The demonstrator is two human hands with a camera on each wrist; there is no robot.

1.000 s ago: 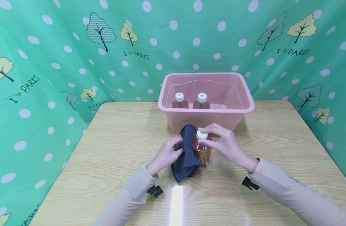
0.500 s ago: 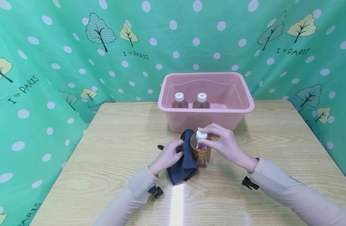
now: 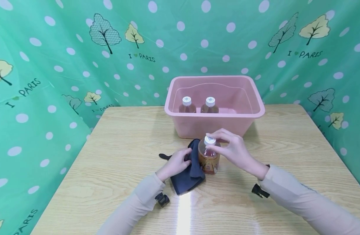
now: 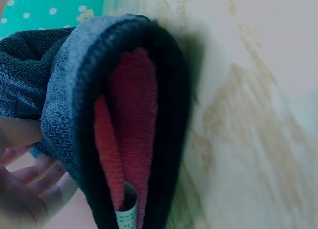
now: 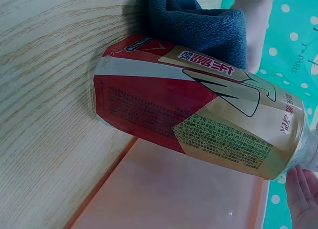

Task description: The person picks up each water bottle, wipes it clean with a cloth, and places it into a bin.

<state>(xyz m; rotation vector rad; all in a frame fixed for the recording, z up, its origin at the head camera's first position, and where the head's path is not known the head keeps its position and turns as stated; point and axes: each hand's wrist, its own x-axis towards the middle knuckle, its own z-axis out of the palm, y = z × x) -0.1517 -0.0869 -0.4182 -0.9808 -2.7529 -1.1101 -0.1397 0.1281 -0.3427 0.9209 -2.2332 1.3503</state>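
Note:
A bottle of brown drink with a white cap stands on the table; its red and gold label fills much of the right wrist view. My right hand pinches it at the cap and neck. To its left, my left hand grips a dark blue towel cloth between thumb and fingers, the folded cloth lying against the bottle's side. In the left wrist view the fold gapes, showing a pinkish-red inner face and a pale printed tag.
Just behind the bottle stands a pink plastic tub. Inside it, toward the left, are two white-capped bottles, one at left and one near the middle. A polka-dot green curtain hangs behind the wooden table.
The cloth has dropped lower and shifted left and toward me along the bottle, uncovering more label. A dark end now shows left of my left hand. My right hand stays on the cap.

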